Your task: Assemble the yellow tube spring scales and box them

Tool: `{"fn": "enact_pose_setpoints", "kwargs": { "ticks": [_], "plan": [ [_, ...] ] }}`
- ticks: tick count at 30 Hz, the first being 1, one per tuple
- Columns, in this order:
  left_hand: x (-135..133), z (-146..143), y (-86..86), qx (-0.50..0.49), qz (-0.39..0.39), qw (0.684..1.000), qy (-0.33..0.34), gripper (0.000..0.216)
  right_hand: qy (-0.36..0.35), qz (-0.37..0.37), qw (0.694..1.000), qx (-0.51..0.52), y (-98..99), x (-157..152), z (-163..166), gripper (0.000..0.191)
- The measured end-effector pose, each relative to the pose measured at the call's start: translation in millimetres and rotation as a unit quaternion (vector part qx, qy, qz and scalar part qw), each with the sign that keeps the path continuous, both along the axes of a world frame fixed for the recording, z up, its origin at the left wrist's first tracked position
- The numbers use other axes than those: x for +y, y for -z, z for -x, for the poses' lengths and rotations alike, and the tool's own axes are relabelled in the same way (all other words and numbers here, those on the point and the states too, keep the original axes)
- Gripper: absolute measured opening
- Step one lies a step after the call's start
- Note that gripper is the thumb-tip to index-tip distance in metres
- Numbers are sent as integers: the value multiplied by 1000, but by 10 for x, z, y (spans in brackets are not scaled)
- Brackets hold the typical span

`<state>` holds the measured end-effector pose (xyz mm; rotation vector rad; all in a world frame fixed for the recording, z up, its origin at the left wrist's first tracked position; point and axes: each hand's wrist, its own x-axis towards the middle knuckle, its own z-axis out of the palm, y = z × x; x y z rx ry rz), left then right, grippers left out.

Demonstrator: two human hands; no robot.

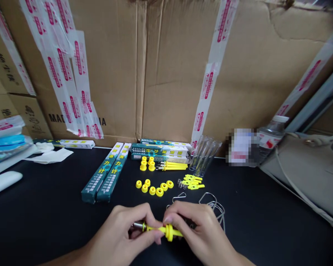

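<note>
My left hand (pixel 127 231) is closed round a yellow plastic rod (pixel 152 229) with a metal end, which points left. A flanged yellow collar (pixel 170 232) sits around the rod, and my right hand (pixel 195 227) pinches it between thumb and fingers. Both hands are close together above the table near its front. Just beyond them, bent metal wire hooks (pixel 216 207) lie partly hidden by my right hand. Several loose yellow rings (pixel 159 191) are spread past my fingertips. Behind these stand taller yellow caps (pixel 143 165), beside more yellow rods with metal ends (pixel 174 166).
Printed narrow boxes (pixel 102 177) lie left of centre, with others (pixel 161 151) stacked behind. Clear tubes (pixel 205 157), small springs (pixel 182 184) and flat yellow pieces (pixel 194 181) lie right. Large cardboard (pixel 177 74) walls the back. A bottle (pixel 270 138) and grey bag (pixel 308 173) are far right.
</note>
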<state>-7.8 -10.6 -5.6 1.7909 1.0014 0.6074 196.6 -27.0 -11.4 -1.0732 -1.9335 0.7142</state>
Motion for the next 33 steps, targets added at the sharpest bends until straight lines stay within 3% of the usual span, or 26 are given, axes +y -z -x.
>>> {"fn": "enact_pose_setpoints", "kwargs": {
  "ticks": [3, 5, 6, 11, 14, 17, 21, 27, 30, 33],
  "plan": [
    [19, -5, 9, -41, 14, 999, -19, 29, 4, 63, 997, 54, 1, 8, 11, 30],
    [60, -2, 17, -58, 15, 998, -33, 28, 9, 68, 995, 77, 4, 13, 15, 20],
    [81, 1, 23, -62, 12, 997, -37, 28, 3, 63, 995, 80, 8, 12, 17, 24],
    [114, 39, 80, -78, -12, 996, -29, 31, -22, 3, 1000, -6, 48, -26, 3, 52],
    [112, 51, 99, -85, 1, 995, -44, 38, 26, -84, 992, -96, 20, 3, -74, 58],
    [126, 44, 89, -80, 8, 994, -70, 42, 122, -146, 974, -123, -68, 110, -227, 46],
    [140, 36, 64, -70, 14, 994, -80, 42, 159, -162, 958, -178, -156, 258, -483, 21],
    [129, 33, 30, -62, 19, 994, -90, 31, 88, -144, 957, -237, -120, 282, -603, 21],
    [122, 20, 11, -55, -9, 994, -89, 30, 22, -153, 945, -290, -114, 266, -545, 22],
    [115, 9, 5, -52, -5, 995, -81, 32, -2, -160, 933, -323, -115, 260, -507, 24]
  ]
}}
